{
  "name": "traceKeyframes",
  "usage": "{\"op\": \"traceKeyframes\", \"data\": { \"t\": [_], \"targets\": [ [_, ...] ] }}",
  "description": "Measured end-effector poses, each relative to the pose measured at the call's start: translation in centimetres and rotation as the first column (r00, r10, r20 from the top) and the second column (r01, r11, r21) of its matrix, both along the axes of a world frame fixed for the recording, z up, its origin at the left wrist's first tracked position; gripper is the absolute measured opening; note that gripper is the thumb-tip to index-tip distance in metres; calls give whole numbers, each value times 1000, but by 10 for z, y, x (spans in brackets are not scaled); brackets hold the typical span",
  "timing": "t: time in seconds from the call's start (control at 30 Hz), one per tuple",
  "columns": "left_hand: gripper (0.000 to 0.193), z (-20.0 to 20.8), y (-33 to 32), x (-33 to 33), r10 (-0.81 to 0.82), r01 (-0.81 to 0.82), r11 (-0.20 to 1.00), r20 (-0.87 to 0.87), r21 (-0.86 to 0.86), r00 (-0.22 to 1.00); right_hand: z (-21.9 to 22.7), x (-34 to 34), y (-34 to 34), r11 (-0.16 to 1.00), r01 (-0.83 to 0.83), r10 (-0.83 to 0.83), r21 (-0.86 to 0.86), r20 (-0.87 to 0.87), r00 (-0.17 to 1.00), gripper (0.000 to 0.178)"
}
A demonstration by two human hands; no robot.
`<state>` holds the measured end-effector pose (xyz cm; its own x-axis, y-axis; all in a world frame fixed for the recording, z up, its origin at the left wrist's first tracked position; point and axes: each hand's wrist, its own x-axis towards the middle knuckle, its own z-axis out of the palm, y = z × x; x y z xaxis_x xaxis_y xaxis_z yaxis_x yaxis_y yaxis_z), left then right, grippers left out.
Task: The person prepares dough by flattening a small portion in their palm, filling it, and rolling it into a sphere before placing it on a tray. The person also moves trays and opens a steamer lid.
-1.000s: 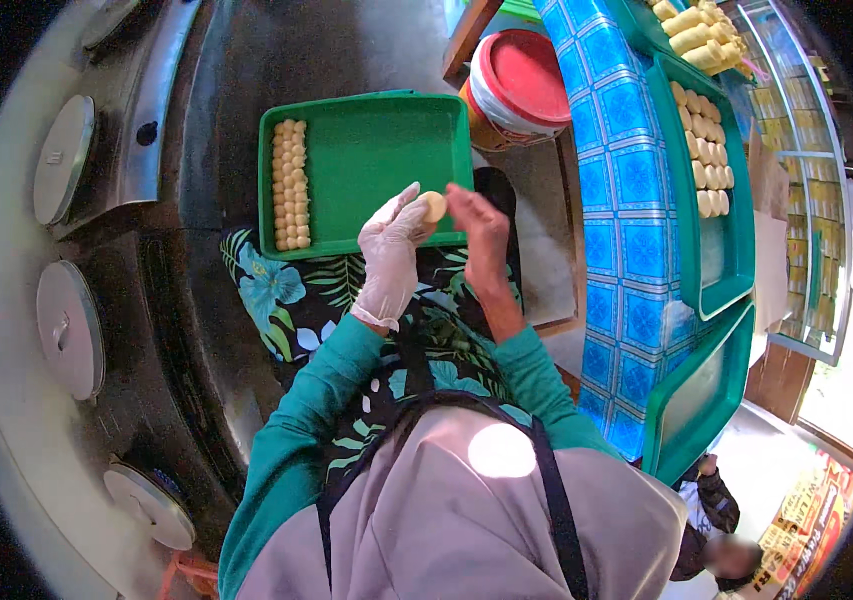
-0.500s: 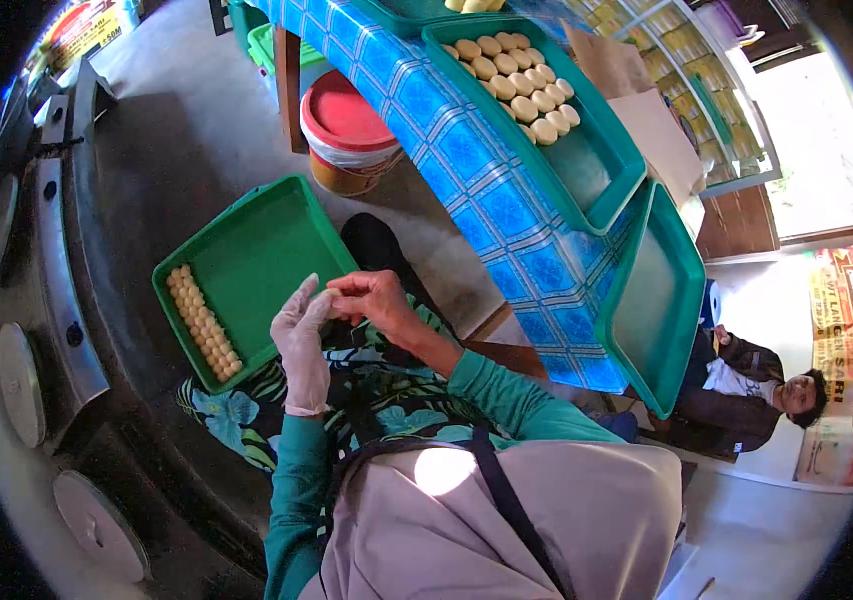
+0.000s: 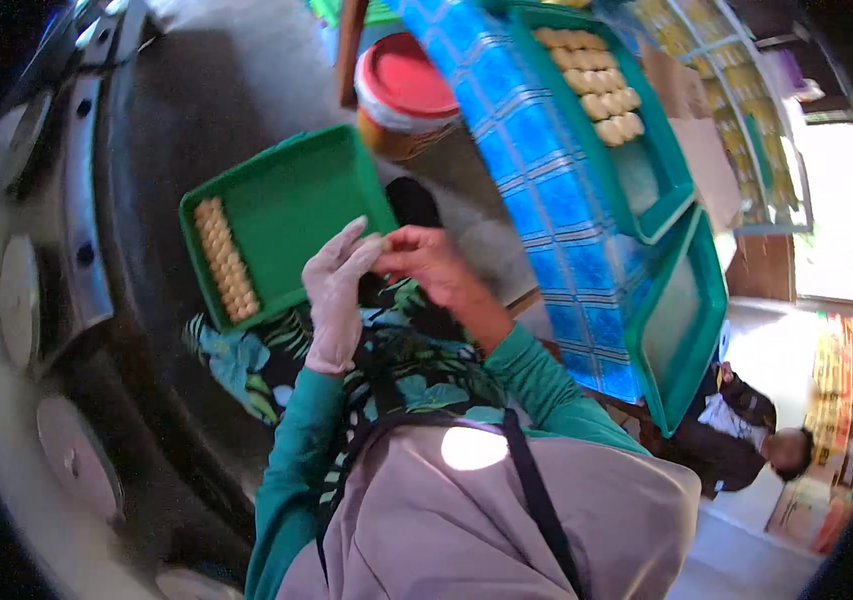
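Your gloved left hand [image 3: 334, 285] is half curled, its fingers reaching up past the pale piece [image 3: 375, 243] and its thumb side pressed against it. Your bare right hand [image 3: 436, 268] has thumb and forefingers drawn together in a pinch on the piece from the other side; blur and your fingers cover most of it, so its exact shape cannot be told. You have it in the air just above the near right corner of the green tray [image 3: 296, 195].

As I read it, the step in hand is fingertip work on this one piece. The next move calls for your left fingers to steady it while the right ones press lightly and evenly, since it looks soft.

Below your hands, small pale balls [image 3: 224, 258] sit packed in rows along that tray's left edge, running down to its near left corner. Its near edge meets your flowered apron [image 3: 236, 362].

Beyond the tray's far right corner stands a bucket with a red lid [image 3: 408, 85]. To your right, on the blue-checked tabletop [image 3: 531, 160], a longer tray [image 3: 636, 185] carries larger rounded pieces [image 3: 598, 88] toward its far end. Another tray [image 3: 670, 315] lies by the tabletop's near right corner, and past it is another person [image 3: 731, 430].
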<state>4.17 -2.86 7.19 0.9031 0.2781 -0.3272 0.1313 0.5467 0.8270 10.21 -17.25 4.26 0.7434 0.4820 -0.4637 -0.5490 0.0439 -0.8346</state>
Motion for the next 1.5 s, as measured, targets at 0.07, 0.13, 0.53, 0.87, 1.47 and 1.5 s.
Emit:
{"op": "traceKeyframes", "data": {
  "t": [0.07, 0.13, 0.53, 0.87, 1.47, 1.5],
  "targets": [
    [45, 1, 1, -2, -28, 28, 999, -30, -16, 999, 5, 3, -4, 998, -53, 55, 26, -56, 997, 27],
    [43, -1, 5, -5, 2, -2, 1000, -10, -12, 1000, 11, 4, 1, 997, -81, 82, 11, -29, 996, 27],
    [32, -19, 11, 3, 149, -233, 852, -210, -469, 966, 16, 6, 17, 986, 165, -165, 5, 16, 986, 31],
    [37, -33, 1, -12, 280, -279, 958, -10, 57, 960, 5, -15, 41, 974, 177, -126, -138, 318, 940, 32],
    [19, -46, 26, -15, -150, 22, 733, -130, -680, 980, 15, 6, 22, 991, -105, 101, 81, 51, 994, 34],
    [19, -48, 21, -15, -109, 4, 726, -110, -687, 988, 16, 5, 23, 991, -106, 102, 83, 52, 993, 34]
  ]
}}
